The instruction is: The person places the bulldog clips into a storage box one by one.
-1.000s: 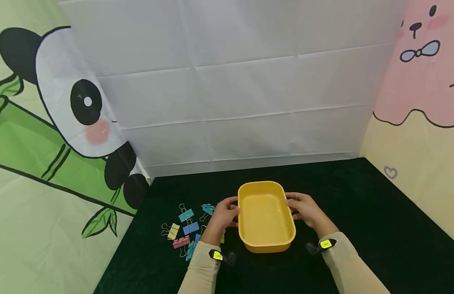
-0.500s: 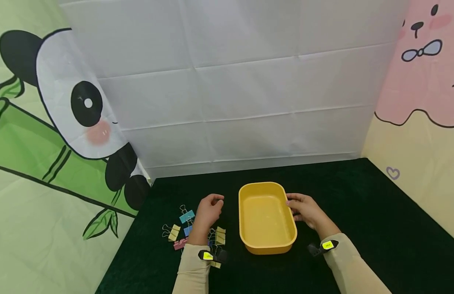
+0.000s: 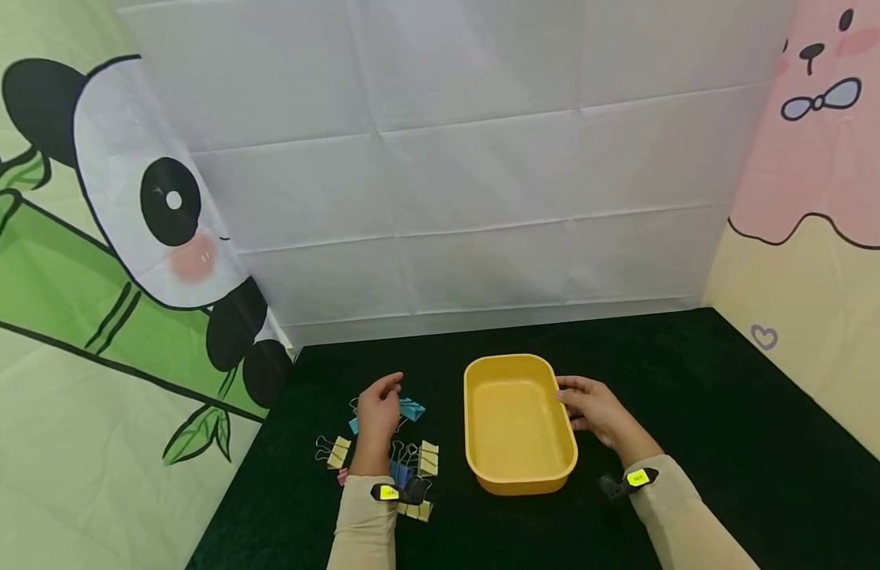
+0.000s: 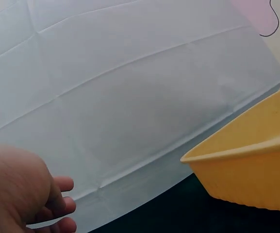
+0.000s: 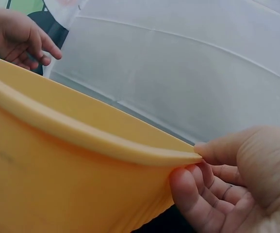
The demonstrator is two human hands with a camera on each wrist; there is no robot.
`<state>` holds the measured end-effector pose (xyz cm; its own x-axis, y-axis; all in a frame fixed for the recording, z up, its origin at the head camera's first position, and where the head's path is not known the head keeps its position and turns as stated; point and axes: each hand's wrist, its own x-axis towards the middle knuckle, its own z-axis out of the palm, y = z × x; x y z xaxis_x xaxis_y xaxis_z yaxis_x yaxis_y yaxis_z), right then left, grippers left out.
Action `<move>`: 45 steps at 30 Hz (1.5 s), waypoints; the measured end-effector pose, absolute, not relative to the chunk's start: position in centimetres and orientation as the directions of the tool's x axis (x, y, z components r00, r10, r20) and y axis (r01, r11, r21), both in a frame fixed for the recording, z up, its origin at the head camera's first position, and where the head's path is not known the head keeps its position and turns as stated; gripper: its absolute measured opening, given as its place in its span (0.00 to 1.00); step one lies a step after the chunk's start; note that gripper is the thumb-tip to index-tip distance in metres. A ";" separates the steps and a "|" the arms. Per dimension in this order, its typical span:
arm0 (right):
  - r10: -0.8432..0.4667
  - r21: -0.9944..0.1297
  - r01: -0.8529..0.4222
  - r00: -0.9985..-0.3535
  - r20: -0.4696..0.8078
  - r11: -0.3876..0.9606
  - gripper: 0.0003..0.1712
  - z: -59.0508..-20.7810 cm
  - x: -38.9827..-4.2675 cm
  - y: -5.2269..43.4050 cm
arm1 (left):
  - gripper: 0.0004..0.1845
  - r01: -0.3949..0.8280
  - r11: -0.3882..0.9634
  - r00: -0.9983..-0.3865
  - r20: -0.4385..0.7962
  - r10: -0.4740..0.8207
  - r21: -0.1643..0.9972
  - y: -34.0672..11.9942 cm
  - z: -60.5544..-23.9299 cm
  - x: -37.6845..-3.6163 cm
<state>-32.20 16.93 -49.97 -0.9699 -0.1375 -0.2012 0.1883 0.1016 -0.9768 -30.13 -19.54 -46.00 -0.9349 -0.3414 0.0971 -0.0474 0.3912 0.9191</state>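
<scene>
Yellow plastic bin, rounded-rectangular and open-topped (image 3: 523, 484), about mid worktop, long edges running front to back. Right grip (image 3: 591, 408) pinches its right rim, thumb on the edge, fingers below. Left grip (image 3: 379, 412) off the bin, fingers loosely bent, nothing held, over scattered wire-handled binder clips. Narrow gap from bin's left edge to the nearest yellow clip (image 3: 428, 459); wider room right of the bin. Also left: another yellow clip (image 3: 337, 453), teal clip (image 3: 413, 408), blue clip (image 3: 401, 473); beige left sleeve (image 3: 364, 518) and hand hide some. Dark green cloth-topped worktop (image 3: 646, 340); creased white sheet (image 3: 468, 182) behind, panda-printed green sheet (image 3: 62, 412) left, pink-and-cream printed sheet (image 3: 824, 301) right.
</scene>
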 end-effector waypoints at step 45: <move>-0.119 -0.979 0.160 -0.977 -0.174 0.124 0.28 -49.8 -31.5 16.1 | 0.14 -0.173 0.365 -0.938 -0.040 -0.344 0.915 -20.6 -46.9 -30.5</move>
